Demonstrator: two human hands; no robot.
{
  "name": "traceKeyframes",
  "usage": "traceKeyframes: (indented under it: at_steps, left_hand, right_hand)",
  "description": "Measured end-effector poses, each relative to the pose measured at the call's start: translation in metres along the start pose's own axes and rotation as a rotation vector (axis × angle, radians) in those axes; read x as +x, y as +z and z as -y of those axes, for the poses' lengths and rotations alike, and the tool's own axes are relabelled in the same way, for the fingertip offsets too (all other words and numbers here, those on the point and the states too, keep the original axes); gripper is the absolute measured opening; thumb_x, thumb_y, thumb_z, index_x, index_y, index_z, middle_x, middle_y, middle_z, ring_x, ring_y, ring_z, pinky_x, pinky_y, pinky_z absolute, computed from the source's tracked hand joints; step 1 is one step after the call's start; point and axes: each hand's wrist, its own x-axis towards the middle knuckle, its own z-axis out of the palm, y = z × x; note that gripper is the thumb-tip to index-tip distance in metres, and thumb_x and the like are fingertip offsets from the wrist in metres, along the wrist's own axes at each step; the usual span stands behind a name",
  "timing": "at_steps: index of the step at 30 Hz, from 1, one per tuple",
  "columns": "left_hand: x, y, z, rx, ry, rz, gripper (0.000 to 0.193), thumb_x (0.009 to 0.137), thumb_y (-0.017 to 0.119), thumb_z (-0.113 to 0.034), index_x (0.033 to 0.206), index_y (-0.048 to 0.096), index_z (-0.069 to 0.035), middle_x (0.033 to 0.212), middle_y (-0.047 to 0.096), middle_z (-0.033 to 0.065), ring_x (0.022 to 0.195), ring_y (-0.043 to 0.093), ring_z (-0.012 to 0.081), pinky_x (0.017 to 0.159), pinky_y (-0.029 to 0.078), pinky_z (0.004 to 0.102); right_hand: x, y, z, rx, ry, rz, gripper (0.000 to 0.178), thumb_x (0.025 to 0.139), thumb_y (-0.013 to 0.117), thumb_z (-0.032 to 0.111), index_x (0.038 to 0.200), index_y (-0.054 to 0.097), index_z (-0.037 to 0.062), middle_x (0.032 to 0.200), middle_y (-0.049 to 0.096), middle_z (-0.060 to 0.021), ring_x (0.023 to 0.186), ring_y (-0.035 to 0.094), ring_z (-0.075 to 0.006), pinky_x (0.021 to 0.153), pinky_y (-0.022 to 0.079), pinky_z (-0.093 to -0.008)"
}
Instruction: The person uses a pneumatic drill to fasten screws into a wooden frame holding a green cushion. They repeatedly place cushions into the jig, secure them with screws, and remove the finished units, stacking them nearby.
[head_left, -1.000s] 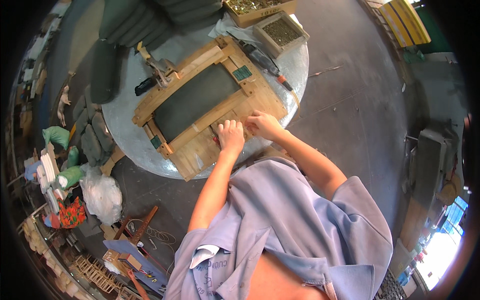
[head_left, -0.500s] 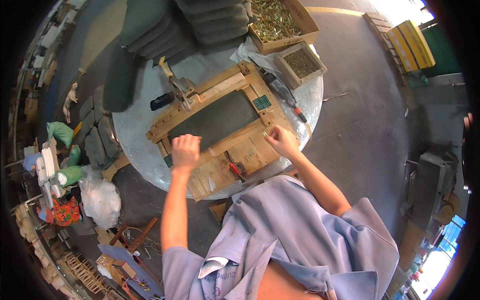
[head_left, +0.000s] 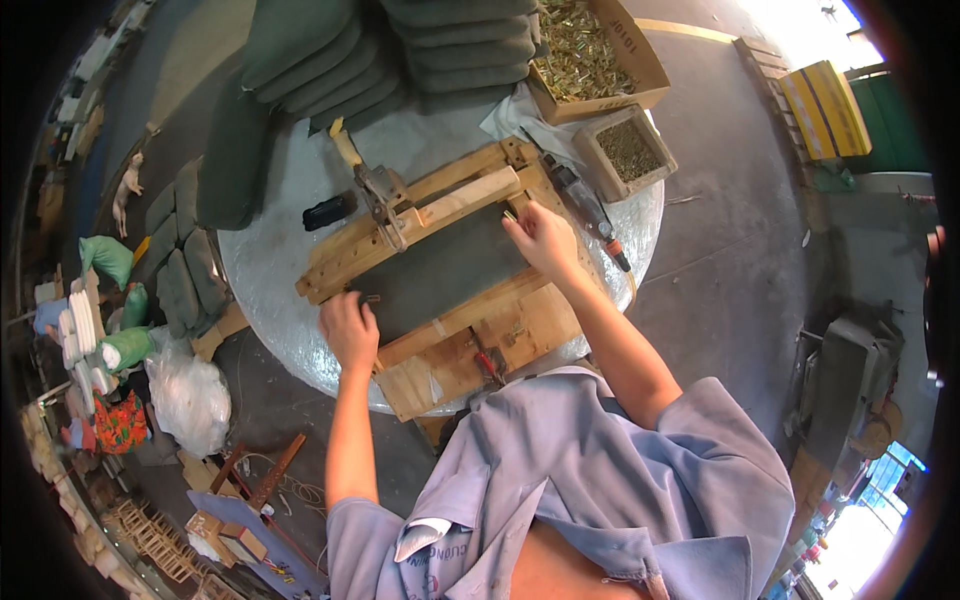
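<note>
A wooden frame jig [head_left: 450,318] lies on the round table with a dark green padded panel [head_left: 440,262] inside it. At the jig's left end my left hand [head_left: 348,330] is closed, with a small brownish piece [head_left: 372,298] by its fingertips, too small to name. My right hand [head_left: 545,245] is at the jig's right end, fingers pinched on a small brass-coloured metal piece [head_left: 510,215]. A toggle clamp [head_left: 383,205] with a yellow handle stands at the jig's far left side. The red-handled clamp [head_left: 490,365] sits on the near board.
A power screwdriver [head_left: 582,200] lies right of the jig, beside a tray of small screws [head_left: 628,150] and a carton of brass-coloured pieces [head_left: 600,60]. Dark cushions [head_left: 310,50] are stacked at the far side. A black object [head_left: 328,211] lies left of the clamp.
My right hand has moved away from me to the jig's far right corner. My left hand has shifted left and slightly nearer, to the left end. The far wooden bar no longer overlaps the same part of the panel.
</note>
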Motion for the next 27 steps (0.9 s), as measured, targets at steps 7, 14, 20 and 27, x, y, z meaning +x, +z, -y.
traceKeyframes:
  at_steps: [7, 14, 20, 27]
  left_hand:
    - [-0.01, 0.055, 0.016, -0.434, -0.727, -0.114, 0.076, 0.11, 0.057, -0.046, 0.159, 0.035, 0.008, 0.153, 0.046, 0.0328, 0.14, 0.05, 0.0487, 0.112, 0.047, 0.0565]
    - [-0.007, 0.057, 0.015, -0.497, -0.725, -0.158, 0.068, 0.111, 0.06, -0.035, 0.157, 0.04, 0.011, 0.143, 0.057, 0.0321, 0.131, 0.06, 0.0462, 0.11, 0.048, 0.0518]
    - [-0.005, 0.054, 0.014, -0.368, -0.731, -0.118, 0.053, 0.113, 0.054, -0.021, 0.155, 0.044, 0.01, 0.139, 0.06, 0.0319, 0.13, 0.058, 0.0466, 0.108, 0.047, 0.0526]
    - [-0.007, 0.056, 0.01, -0.331, -0.785, -0.122, 0.05, 0.113, 0.055, -0.022, 0.151, 0.048, 0.009, 0.137, 0.061, 0.031, 0.128, 0.059, 0.0476, 0.107, 0.047, 0.0532]
  right_hand:
    - [-0.069, -0.026, -0.005, 0.279, -0.47, 0.528, 0.03, 0.086, 0.076, 0.013, 0.063, 0.056, 0.009, 0.059, 0.054, -0.008, 0.054, 0.058, -0.0276, 0.051, 0.045, -0.0413]
    - [-0.045, 0.004, 0.023, 0.353, -1.18, 1.182, 0.025, 0.091, 0.07, 0.024, 0.071, 0.06, 0.0128, 0.068, 0.065, -0.0026, 0.065, 0.068, -0.0275, 0.053, 0.051, -0.0446]
    - [0.058, 0.018, -0.016, 0.054, -1.362, 1.405, 0.037, 0.098, 0.068, 0.031, 0.066, 0.06, 0.0154, 0.063, 0.064, -0.0013, 0.059, 0.068, -0.0264, 0.052, 0.055, -0.041]
    - [0.058, 0.005, 0.019, 0.573, -1.296, 1.306, 0.029, 0.093, 0.07, 0.025, 0.07, 0.054, 0.0173, 0.065, 0.054, 0.0024, 0.059, 0.061, -0.0188, 0.049, 0.048, -0.0366]
